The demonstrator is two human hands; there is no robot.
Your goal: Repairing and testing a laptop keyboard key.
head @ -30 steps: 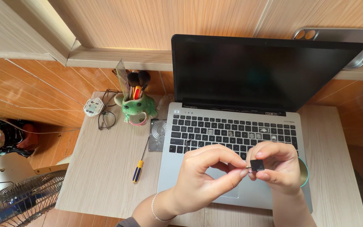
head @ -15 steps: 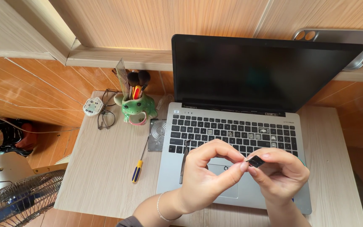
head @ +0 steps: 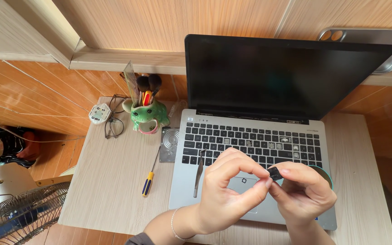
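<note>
**Both hands pinch a small black keycap above the laptop palm rest**

Lower centre of the frame: the left hand and right hand meet over the trackpad area of an open silver laptop. A small black keycap sits between them, just right of centre. Left thumb and forefinger are pressed together at its left edge; right thumb and forefinger are closed on its right side. The keycap is held clear of the keyboard.

Several keys are missing in the right half of the keyboard, showing pale sockets. Metal tweezers lie on the left of the palm rest. A screwdriver with a yellow and blue handle lies on the wooden table, left of the laptop. A green frog-shaped holder stands at upper left, eyeglasses beside it.
</note>
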